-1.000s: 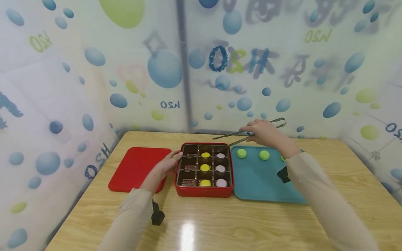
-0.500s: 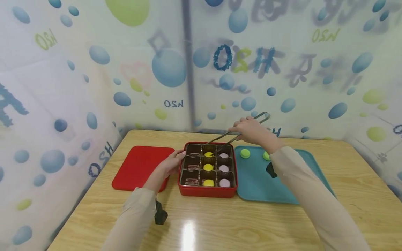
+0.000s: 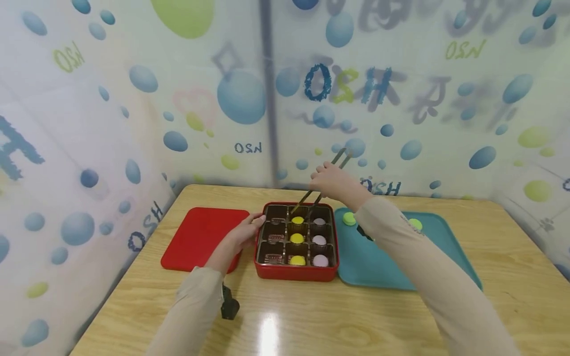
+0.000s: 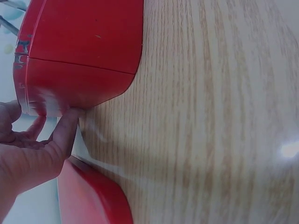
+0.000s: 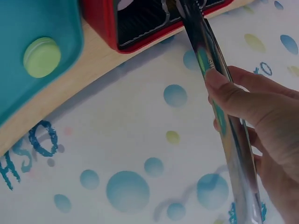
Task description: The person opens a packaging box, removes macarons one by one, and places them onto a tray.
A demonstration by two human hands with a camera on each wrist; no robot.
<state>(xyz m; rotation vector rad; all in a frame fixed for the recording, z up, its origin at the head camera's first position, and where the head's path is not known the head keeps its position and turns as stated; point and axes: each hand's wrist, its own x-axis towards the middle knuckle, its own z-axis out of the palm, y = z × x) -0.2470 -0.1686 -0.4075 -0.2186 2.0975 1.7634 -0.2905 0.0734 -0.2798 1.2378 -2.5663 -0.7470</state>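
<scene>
Right hand [image 3: 337, 185] holds the metal tongs [image 5: 236, 158], thumb on one arm, fingers around the other side. Tong arms are apart, tips pointing down into the back row of the red box [image 3: 296, 273], either side of the rear yellow piece [image 3: 298, 221]. Can't tell if the tips touch it.

Left hand [image 3: 244, 232] is on the box's left side; left wrist view has fingertips against the side wall. Not clamped on anything.

Box sits upright on the wood table [image 3: 329, 316], 3x3 dark insert. Middle column: yellow pieces, one per compartment. Right column: three lilac pieces, same layout; middle lilac [image 3: 319, 241] is clearest. Left column shows reddish patterned floors.

Right of box, right beside it: teal tray [image 3: 374, 262]. Two round green pieces visible on it, one at the near-left back corner [image 3: 349, 219], one further right [image 3: 415, 224]. Right sleeve [image 3: 401, 242] covers part of the tray.

Left of box, slightly apart: flat red lid [image 3: 202, 237], partly behind the left forearm. Bubble-print sheet [image 3: 205, 168] behind the table.
</scene>
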